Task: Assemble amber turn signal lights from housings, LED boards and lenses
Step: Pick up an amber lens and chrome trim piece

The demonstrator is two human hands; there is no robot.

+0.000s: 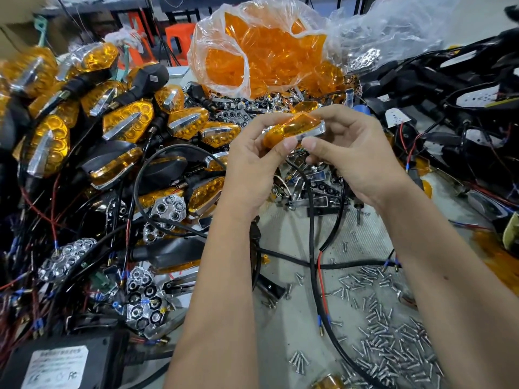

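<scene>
Amber plastic lens with chrome trim (295, 130): held between both hands, above the bench.
Left hand (252, 167): pinches its near end.
Right hand (356, 155): grips its chrome end.

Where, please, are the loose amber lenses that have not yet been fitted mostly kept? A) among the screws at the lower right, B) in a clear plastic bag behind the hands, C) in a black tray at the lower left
B: the clear plastic bag behind the hands is full of loose amber lenses.
</scene>
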